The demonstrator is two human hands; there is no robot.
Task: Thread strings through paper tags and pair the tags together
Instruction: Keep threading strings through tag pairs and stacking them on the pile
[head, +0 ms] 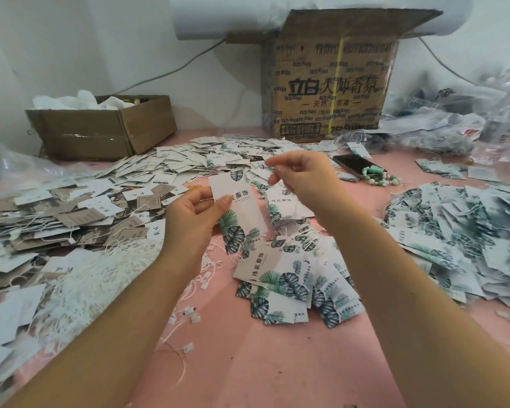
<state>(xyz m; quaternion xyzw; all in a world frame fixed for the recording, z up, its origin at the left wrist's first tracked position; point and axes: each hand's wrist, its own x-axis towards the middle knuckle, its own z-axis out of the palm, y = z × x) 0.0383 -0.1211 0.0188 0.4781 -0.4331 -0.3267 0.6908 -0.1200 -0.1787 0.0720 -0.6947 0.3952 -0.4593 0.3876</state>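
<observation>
Two cardboard boxes [100, 134] [330, 89], one phone [352, 164], one bracelet [380, 176], uncountable tags [130, 172].

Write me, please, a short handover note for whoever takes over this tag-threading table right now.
Left hand: grips a leaf-print tag above the pink table.
Right hand: raised at the tag's top end, fingertips close together. Whether they pinch a string is too fine to see.
Supplies: loose strings heaped on the left, more leaf tags fanned in the middle.
Done: the right-hand heap shows tags with strings on them.
Left: probably thread the held tag, pair it, then work through the middle tags.
</observation>
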